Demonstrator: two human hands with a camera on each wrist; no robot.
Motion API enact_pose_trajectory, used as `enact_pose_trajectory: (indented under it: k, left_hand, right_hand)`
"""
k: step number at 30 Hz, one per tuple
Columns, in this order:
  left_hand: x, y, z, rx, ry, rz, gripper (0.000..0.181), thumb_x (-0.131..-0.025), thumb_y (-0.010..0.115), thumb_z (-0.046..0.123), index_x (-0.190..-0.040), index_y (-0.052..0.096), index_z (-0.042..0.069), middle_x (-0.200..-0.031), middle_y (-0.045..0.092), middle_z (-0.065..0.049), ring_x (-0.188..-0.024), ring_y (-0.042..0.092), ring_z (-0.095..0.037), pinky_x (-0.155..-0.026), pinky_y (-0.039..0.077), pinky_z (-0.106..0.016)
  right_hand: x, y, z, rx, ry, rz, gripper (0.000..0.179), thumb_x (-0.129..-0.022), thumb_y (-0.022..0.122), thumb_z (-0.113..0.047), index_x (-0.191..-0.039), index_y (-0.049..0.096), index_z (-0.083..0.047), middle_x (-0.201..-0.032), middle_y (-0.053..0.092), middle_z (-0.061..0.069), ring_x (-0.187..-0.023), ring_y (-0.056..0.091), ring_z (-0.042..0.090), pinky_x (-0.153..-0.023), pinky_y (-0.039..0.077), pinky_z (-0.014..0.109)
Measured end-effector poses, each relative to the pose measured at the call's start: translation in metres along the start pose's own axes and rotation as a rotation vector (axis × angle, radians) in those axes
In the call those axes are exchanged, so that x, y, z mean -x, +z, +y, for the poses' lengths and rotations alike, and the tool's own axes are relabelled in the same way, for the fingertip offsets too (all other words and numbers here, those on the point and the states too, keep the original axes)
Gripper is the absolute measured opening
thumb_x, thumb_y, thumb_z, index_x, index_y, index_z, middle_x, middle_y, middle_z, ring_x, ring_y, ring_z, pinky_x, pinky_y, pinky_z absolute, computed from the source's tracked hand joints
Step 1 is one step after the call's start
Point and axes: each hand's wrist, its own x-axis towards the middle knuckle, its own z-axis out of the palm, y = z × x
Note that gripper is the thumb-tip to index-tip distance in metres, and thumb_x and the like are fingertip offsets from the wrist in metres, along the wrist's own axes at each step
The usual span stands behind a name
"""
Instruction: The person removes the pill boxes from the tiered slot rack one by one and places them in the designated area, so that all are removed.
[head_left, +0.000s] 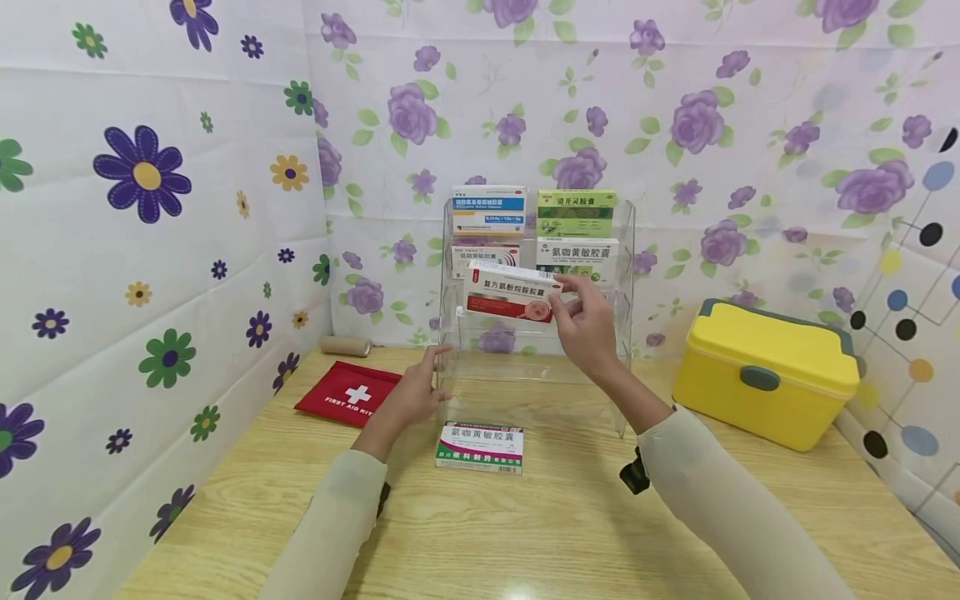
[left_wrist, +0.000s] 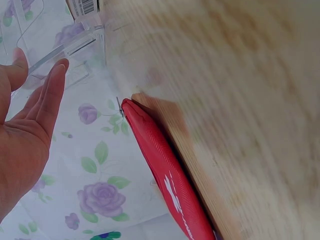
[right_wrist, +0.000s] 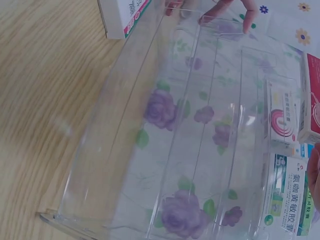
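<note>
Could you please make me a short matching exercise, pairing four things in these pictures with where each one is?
Things:
1. First aid pouch
2. Mostly green box
3. Yellow case
4. White box with a broad red band

Places:
A. In the right hand's grip
B. On the table, right of the clear rack
C. On the table, left of the rack
D. Top row of the rack, right side

Pairs: 1-C, 2-D, 3-B, 4-A

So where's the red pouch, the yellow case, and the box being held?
Red pouch (head_left: pixel 357 394): head view, white cross.
Yellow case (head_left: pixel 760 377): head view, front latch.
Held box (head_left: pixel 512 292): head view, printed front.
</note>
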Motion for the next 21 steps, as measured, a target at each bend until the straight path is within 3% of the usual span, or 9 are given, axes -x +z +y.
enact_pose_trajectory:
  k: [13, 21]
  left_hand:
    - [-0.001, 0.001, 0.000, 0.001, -0.003, 0.000, 0.082, -0.090, 0.073, 0.007, -0.150, 0.022, 0.032, -0.139, 0.053, -0.021, -0.112, 0.062, -0.035, -0.093, 0.052, -0.049]
    - [-0.001, 0.002, -0.001, -0.008, 0.000, 0.000, 0.083, -0.090, 0.072, 0.006, -0.150, 0.021, 0.032, -0.139, 0.053, -0.021, -0.113, 0.061, -0.036, -0.094, 0.051, -0.051]
  right_hand:
    - [0.022, -0.015, 0.002, -0.068, -0.017, -0.046, 0.028, -0.094, 0.067, -0.010, -0.121, 0.065, -0.003, -0.096, 0.064, 0.011, -0.065, 0.058, 0.019, -0.057, 0.047, 0.021]
    - [0.034, -0.024, 0.010, -0.105, -0.014, -0.053, 0.031, -0.092, 0.069, -0.004, -0.122, 0.064, -0.002, -0.099, 0.066, 0.015, -0.062, 0.062, 0.022, -0.051, 0.049, 0.030]
